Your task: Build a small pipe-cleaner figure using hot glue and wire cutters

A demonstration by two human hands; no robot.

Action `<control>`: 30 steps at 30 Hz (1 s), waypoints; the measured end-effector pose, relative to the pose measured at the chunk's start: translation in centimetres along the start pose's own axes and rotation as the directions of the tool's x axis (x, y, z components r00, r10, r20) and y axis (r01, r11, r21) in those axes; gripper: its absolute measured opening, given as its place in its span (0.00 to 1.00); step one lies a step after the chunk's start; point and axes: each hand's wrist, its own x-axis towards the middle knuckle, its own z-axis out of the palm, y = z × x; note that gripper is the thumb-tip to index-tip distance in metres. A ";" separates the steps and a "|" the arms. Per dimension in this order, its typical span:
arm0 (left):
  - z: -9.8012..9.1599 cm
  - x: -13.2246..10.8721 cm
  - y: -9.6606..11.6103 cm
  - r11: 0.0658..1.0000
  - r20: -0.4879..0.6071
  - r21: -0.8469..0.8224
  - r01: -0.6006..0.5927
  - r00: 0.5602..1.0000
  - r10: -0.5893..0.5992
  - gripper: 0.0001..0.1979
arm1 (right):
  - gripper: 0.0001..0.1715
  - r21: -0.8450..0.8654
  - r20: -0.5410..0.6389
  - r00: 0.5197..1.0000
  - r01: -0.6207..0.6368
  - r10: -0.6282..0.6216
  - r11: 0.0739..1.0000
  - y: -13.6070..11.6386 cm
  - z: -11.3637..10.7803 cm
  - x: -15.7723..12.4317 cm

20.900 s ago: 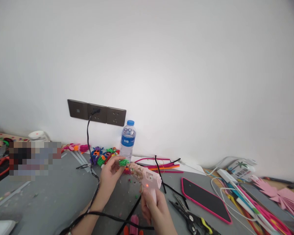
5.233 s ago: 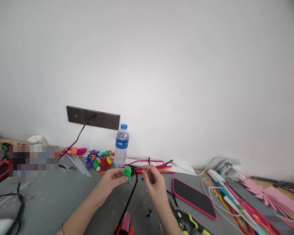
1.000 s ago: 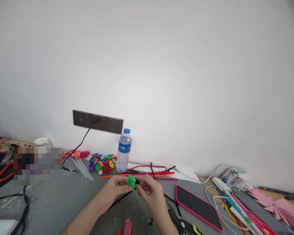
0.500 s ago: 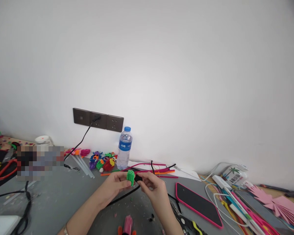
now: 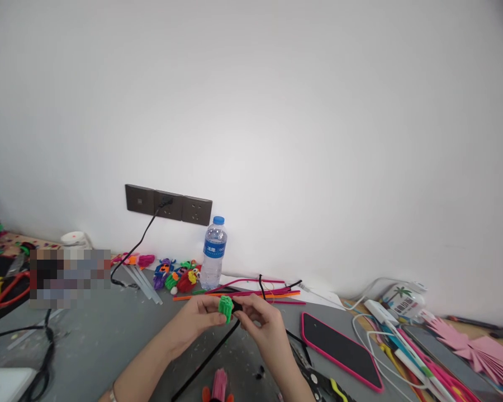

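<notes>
Between finger and thumb, my left hand (image 5: 197,321) pinches a short green pipe-cleaner bundle (image 5: 225,309). My right hand (image 5: 262,318) is closed on a fuzzy black piece, probably pipe cleaner (image 5: 237,306), right up against the green bundle's side. A long black strand (image 5: 205,363) slants down from there toward the lower left; where it starts is hidden by my fingers. Below my hands lies a pink pipe-cleaner bundle (image 5: 220,385) with orange parts and a dark band, cut off by the bottom edge.
A water bottle (image 5: 213,257) stands near the wall, beside small pipe-cleaner figures (image 5: 186,279). Loose pink and orange pipe cleaners (image 5: 272,293) lie behind my hands. Rightward are a pink-cased phone (image 5: 341,352), pliers-like tool (image 5: 318,385) and white cable (image 5: 373,357). Red-handled scissors (image 5: 12,293) sit far left.
The green bundle has turned slightly and shifted a little down and right. The long black strand now hangs straighter and reaches lower. Both hands keep their pinch.
</notes>
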 end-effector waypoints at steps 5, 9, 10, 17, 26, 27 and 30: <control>-0.1 0.0 -0.2 1.000 -0.023 0.006 -0.017 1.000 0.017 0.15 | 0.08 0.016 -0.011 0.999 -0.038 0.038 0.999 0.2 0.1 -0.1; -0.2 0.1 -0.3 0.999 -0.020 0.022 -0.030 0.999 0.030 0.15 | 0.07 -0.024 -0.003 1.000 -0.011 0.011 1.000 0.3 0.1 0.0; -0.1 0.1 -0.3 0.999 -0.018 0.035 -0.033 0.999 0.034 0.15 | 0.07 -0.042 0.000 1.000 -0.004 0.004 0.999 0.2 0.1 0.0; 0.2 -0.1 0.3 0.997 -0.027 0.075 -0.022 0.999 0.024 0.16 | 0.06 -0.122 0.001 0.999 0.042 -0.042 0.992 -0.1 -0.1 0.0; -0.2 -0.1 0.2 0.993 -0.019 0.117 -0.017 1.000 0.019 0.16 | 0.07 -0.110 0.021 1.000 -0.005 0.008 0.994 -0.3 -0.1 -0.1; -0.2 -0.1 0.2 0.993 -0.025 0.119 -0.019 0.999 0.022 0.16 | 0.07 -0.109 0.014 1.000 -0.002 0.003 0.994 -0.2 -0.1 -0.1; -0.3 -0.1 0.3 0.990 -0.077 0.140 -0.022 0.996 0.033 0.16 | 0.09 -0.103 -0.034 0.999 -0.008 0.005 0.995 -0.2 -0.3 -0.1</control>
